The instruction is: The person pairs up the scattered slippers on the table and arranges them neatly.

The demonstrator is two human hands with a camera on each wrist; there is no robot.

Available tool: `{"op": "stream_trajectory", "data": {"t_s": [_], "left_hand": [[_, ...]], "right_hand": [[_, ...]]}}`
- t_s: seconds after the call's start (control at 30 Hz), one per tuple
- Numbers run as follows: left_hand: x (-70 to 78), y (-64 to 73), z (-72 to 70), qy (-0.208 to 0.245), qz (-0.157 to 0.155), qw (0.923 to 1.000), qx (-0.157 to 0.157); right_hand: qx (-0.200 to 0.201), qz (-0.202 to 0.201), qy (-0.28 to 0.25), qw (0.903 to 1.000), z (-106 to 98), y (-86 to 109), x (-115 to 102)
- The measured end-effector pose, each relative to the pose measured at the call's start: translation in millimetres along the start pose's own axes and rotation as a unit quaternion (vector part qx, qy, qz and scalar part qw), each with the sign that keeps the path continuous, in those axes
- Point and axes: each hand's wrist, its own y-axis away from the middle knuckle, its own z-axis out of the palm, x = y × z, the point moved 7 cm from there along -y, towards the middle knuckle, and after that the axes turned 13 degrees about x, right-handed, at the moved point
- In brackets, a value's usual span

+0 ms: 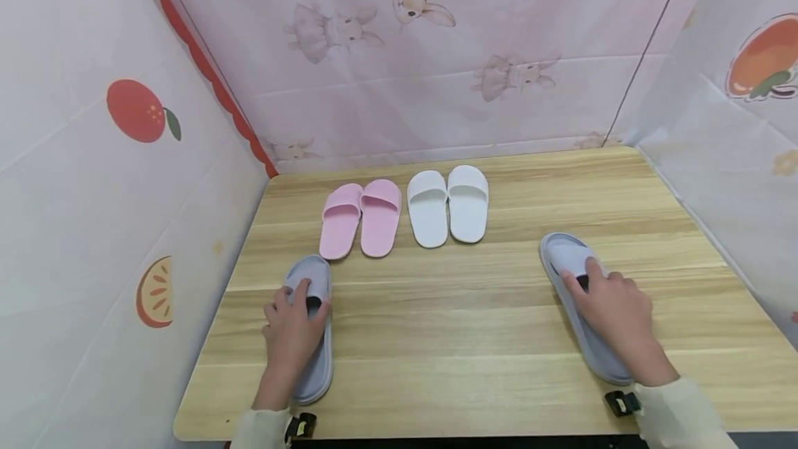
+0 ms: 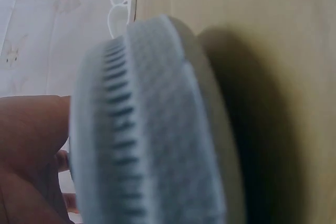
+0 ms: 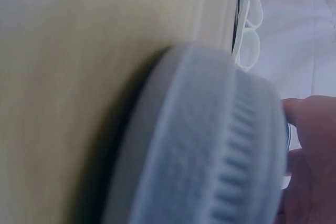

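The left hand [image 1: 291, 333] grips one grey slipper [image 1: 321, 362]; the right hand [image 1: 617, 310] grips a second grey slipper [image 1: 592, 341]; white slippers [image 1: 469, 217] lie between, farther back.

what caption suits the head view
Left hand and right hand grip grey backless slippers; pink slides and white slides rest on pale wooden table.

Grey-blue slippers [image 1: 582, 328], pink slippers [image 1: 378, 227], white slippers [image 1: 469, 212], yellowish wood-grain table [image 1: 436, 338], rabbit-print pink backdrop [image 1: 399, 102]

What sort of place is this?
Probably a staged tabletop booth, not a real room: a wood-grain tabletop boxed in by a rabbit-print backdrop and, at left, a fruit-print sheet.
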Motion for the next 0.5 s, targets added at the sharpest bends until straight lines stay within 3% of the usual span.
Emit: {"op": "stream_trajectory", "data": {"t_s": [0.5], "left_hand": [[18.9,17.0,-1.8,0.009,0.003,0.9997,0.021]], "right_hand": [[0.003,-0.002,0.006,1.0,1.7,6.4,-21.7]]}}
